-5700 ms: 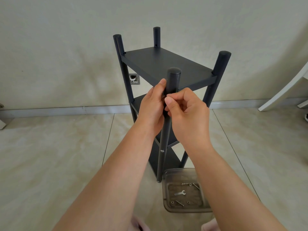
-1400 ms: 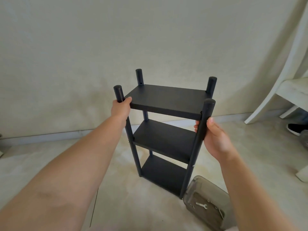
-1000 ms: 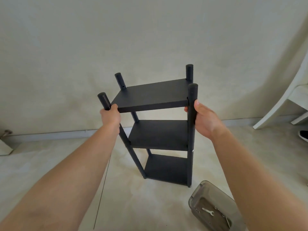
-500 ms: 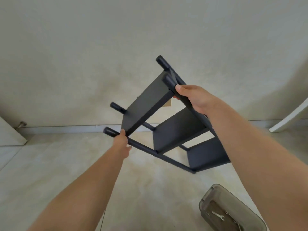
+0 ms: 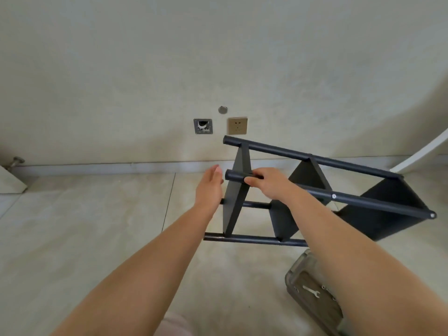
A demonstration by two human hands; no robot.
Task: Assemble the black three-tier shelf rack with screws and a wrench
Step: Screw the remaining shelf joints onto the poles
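Observation:
The black three-tier shelf rack (image 5: 358, 204) lies tipped on its side above the tiled floor, its posts running left to right and its three boards standing on edge. My right hand (image 5: 269, 184) is closed around the near upper post close to its left end. My left hand (image 5: 209, 187) is flat and open just left of the leftmost board, fingers pointing up; whether it touches the rack I cannot tell. A small silver wrench (image 5: 311, 291) and several screws lie in a clear plastic box (image 5: 294, 275) at the lower right.
The wall stands close behind the rack, with a gold socket (image 5: 237, 125), an open wall box (image 5: 203, 126) and a baseboard (image 5: 97, 167). A white chair leg (image 5: 421, 154) slants in at the right edge. A white panel corner (image 5: 9, 180) sits at the far left.
The rack has gone from upright to tilted to lying sideways, its top swung left. My left hand has let go of the post and now is open beside the end board; the right hand kept its grip.

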